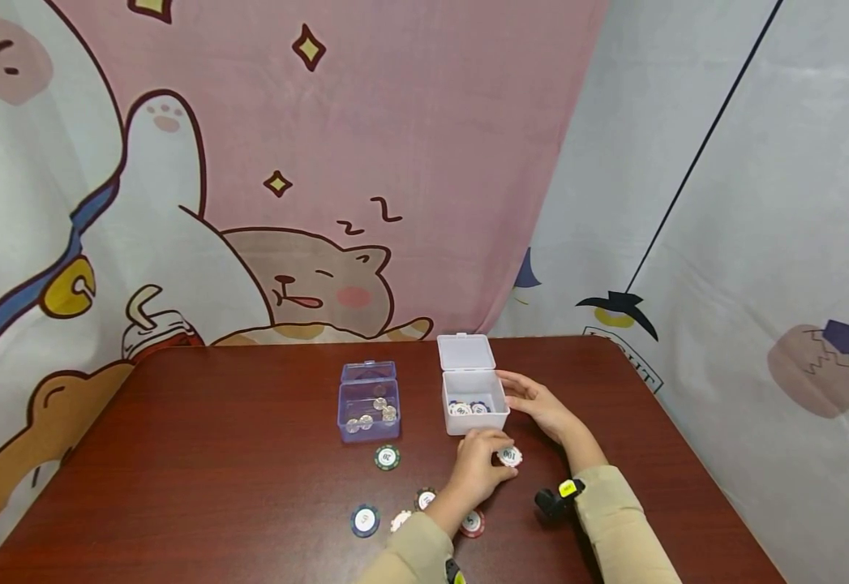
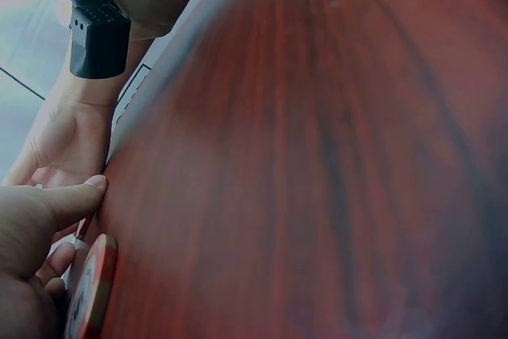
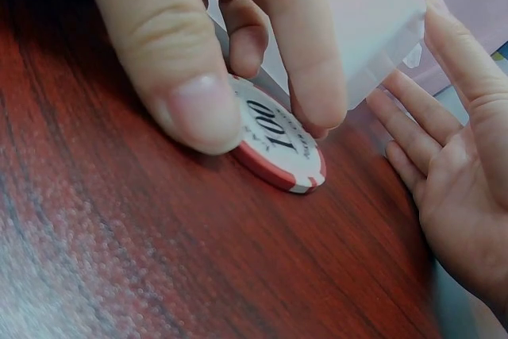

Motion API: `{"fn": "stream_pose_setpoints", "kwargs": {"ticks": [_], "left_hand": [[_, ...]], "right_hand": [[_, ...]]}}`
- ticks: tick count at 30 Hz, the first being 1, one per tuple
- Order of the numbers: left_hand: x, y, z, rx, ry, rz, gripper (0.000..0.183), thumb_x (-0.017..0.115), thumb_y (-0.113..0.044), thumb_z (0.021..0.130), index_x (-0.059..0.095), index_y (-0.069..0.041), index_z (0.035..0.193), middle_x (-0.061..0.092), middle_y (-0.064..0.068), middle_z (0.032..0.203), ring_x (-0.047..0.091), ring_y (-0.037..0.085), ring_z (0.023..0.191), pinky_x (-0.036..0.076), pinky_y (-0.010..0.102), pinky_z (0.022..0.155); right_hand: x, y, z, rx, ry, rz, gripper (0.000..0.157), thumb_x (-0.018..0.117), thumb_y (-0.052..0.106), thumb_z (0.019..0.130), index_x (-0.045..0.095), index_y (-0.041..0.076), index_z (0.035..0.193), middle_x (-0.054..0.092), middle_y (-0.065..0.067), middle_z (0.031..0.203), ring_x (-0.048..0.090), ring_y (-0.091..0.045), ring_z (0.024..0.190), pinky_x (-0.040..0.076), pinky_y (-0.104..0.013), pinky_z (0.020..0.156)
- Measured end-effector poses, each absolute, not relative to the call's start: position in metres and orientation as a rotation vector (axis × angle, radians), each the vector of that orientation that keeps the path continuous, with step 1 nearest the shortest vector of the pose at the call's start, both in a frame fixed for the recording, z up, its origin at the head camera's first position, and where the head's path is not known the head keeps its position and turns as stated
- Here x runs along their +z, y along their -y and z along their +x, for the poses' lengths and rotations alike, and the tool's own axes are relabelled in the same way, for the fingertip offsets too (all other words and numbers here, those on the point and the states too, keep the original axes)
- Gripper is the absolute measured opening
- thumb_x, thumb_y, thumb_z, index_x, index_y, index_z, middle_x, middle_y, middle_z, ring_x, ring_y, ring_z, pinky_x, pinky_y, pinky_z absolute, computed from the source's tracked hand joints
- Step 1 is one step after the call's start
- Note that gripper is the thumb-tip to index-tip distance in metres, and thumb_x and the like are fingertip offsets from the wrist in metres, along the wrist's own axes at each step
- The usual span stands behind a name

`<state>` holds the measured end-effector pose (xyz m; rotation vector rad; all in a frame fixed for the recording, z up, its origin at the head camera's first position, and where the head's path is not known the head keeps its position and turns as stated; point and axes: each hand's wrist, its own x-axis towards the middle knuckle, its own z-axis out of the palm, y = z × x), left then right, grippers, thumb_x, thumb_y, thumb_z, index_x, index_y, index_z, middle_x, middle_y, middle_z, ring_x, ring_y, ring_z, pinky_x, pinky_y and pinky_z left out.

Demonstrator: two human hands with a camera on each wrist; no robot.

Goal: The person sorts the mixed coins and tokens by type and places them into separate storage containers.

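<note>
My left hand [image 1: 477, 466] pinches a white-faced poker chip [image 1: 513, 457] marked 100 between thumb and fingers, just in front of the white box [image 1: 473, 425]. The right wrist view shows red and white on this chip's [image 3: 274, 129] edge. Along the right side of the box rests my right hand [image 1: 544, 410], its fingers nearly straight and its thumb touching the wall. The box stands with its lid raised and several chips inside. In the left wrist view a red-edged chip [image 2: 94, 287] appears beside my left hand, while the hand hides the 100 chip.
Left of the white box stands a translucent blue box [image 1: 369, 435], lid raised, holding several small shiny discs. A green chip [image 1: 387, 457], a blue chip [image 1: 365, 521] and a red chip [image 1: 473, 524] lie on the brown table [image 1: 212, 454]. Two more chips lie partly behind my left arm.
</note>
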<state>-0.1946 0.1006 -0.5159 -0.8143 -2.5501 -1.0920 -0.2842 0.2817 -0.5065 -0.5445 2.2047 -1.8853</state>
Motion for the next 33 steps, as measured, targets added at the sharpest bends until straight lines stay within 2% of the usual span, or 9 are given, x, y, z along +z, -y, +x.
{"fn": "stream_pose_setpoints", "kwargs": {"ticks": [11,16,22,27,33], "left_hand": [[-0.515,-0.1,-0.194,-1.062,2.55,-0.816,0.037,0.08,-0.021,0.063,0.071,-0.009,0.096,0.056,-0.005,0.088,0.048,0.009,0.088,0.035,0.025,0.074],[-0.516,-0.098,-0.195,-1.068,2.536,-0.844,0.038,0.081,-0.022,0.061,0.072,-0.008,0.095,0.055,-0.005,0.085,0.047,0.008,0.085,0.035,0.024,0.073],[-0.515,-0.095,-0.194,-1.138,2.518,-0.872,0.038,0.081,-0.023,0.062,0.071,-0.006,0.094,0.054,-0.003,0.085,0.046,0.008,0.084,0.036,0.022,0.074],[-0.508,-0.091,-0.19,-1.281,2.503,-0.863,0.038,0.08,-0.02,0.064,0.07,-0.003,0.096,0.053,-0.003,0.086,0.045,0.008,0.085,0.037,0.018,0.074],[-0.5,-0.082,-0.187,-1.351,2.478,-0.828,0.038,0.079,-0.018,0.065,0.069,-0.003,0.099,0.053,-0.002,0.09,0.045,0.008,0.088,0.038,0.019,0.077]], "right_hand": [[-0.505,-0.282,-0.284,-1.879,-2.196,-0.524,0.049,0.053,0.004,0.089,0.039,0.009,0.135,0.04,-0.016,0.134,0.043,-0.031,0.117,0.034,-0.04,0.094],[-0.507,-0.281,-0.284,-1.89,-2.202,-0.546,0.048,0.055,0.006,0.088,0.041,0.01,0.134,0.042,-0.015,0.132,0.042,-0.029,0.118,0.036,-0.032,0.091],[-0.506,-0.281,-0.283,-1.914,-2.171,-0.573,0.048,0.053,0.004,0.088,0.04,0.009,0.134,0.042,-0.017,0.132,0.045,-0.032,0.115,0.039,-0.029,0.089],[-0.505,-0.281,-0.283,-1.896,-2.187,-0.579,0.048,0.053,0.004,0.089,0.04,0.01,0.134,0.042,-0.016,0.132,0.046,-0.031,0.115,0.039,-0.029,0.089],[-0.506,-0.282,-0.283,-1.899,-2.185,-0.608,0.048,0.053,0.004,0.088,0.04,0.01,0.134,0.042,-0.016,0.132,0.045,-0.031,0.115,0.039,-0.03,0.089]]}}
